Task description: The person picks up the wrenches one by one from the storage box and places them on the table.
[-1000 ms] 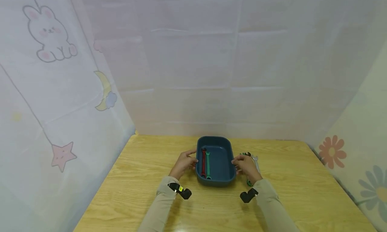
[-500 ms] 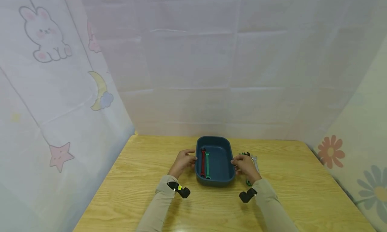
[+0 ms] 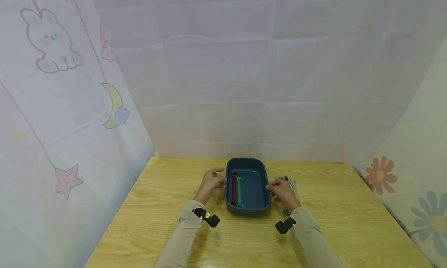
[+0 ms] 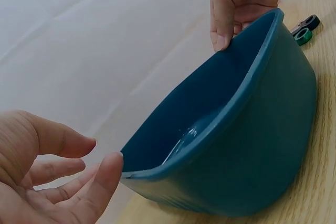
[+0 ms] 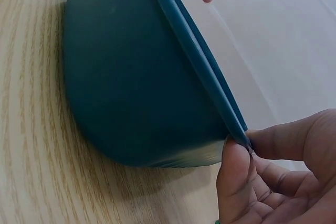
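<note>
A dark blue plastic bin (image 3: 254, 188) stands on the wooden table. Inside it, along its left wall, a red wrench (image 3: 234, 188) and a green wrench (image 3: 239, 192) lie side by side. My right hand (image 3: 283, 192) pinches the bin's right rim between thumb and finger, as the right wrist view shows. Beside the left rim is my left hand (image 3: 210, 183), its thumb and fingers spread apart; in the left wrist view one fingertip (image 4: 111, 167) is at the rim, gripping nothing. Partly behind my right hand lie more wrenches, among them a silver one (image 3: 294, 188).
The pale wood table (image 3: 153, 221) reaches back to a hanging whitish sheet (image 3: 223, 85). Printed cloth walls flank it at left and right. A black wrench end (image 3: 285, 178) and a green ring end (image 3: 286, 211) show around my right hand.
My left hand has loosened from the bin's left rim, its fingers spreading and lifting slightly. My right hand keeps its pinch, and the bin and wrenches stay put.
</note>
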`<state>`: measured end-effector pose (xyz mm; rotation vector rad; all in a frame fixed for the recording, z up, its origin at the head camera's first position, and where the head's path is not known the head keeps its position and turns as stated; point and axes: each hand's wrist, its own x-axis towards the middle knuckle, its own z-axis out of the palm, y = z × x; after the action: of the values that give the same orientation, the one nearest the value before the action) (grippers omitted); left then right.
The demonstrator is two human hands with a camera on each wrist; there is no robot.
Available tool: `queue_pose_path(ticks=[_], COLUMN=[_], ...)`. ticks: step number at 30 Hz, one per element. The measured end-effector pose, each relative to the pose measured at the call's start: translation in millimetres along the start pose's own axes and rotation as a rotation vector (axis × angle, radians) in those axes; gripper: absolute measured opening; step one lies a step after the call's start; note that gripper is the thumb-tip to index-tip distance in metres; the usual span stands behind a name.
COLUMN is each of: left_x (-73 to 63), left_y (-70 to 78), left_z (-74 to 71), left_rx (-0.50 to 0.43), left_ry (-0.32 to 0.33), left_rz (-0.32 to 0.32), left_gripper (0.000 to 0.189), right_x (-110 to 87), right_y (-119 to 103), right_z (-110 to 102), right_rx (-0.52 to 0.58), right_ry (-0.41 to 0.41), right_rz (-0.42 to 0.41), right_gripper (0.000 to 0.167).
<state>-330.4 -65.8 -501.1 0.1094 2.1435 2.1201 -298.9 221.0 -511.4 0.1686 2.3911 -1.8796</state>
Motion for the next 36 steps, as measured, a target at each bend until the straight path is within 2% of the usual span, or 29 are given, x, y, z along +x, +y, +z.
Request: queue_pose_path(ticks=[6,10,21,27,32,36], left_x=[1.7,1.1,2.0,1.1,0.8,1.7], left_y=[3.2,4.8,4.0,1.5,3.9,8.0], left_z=[4.2,7.3,17.5,23.4,27.6,31.7], left_rx=[-0.037,-0.03,-0.005,0.077,0.165,0.23], left_ry=[-0.023,-0.03,-0.109,-0.149,-0.15,-0.15], left_rz=[0.005,-0.003,-0.005,0.004,0.02,0.007], left_gripper=[0.056,0.055,0.06,0.056,0.046,0.041], right_x=[-0.2,-1.7,-5.1,-6.1,-5.5,-4.6], right_y=[1,0,-2,0,-1,-1], right_z=[0,0,1,2,2,1], right_rx=[-0.002,-0.003,-0.009,-0.02,-0.013,-0.007], right_ry=[-0.005,-0.012,0.003,0.011,0.012,0.005], right_rz=[-0.001,-0.001,-0.002,0.009,0.004,0.001], right_gripper=[0.017,0.017,0.016,0.016,0.017,0.018])
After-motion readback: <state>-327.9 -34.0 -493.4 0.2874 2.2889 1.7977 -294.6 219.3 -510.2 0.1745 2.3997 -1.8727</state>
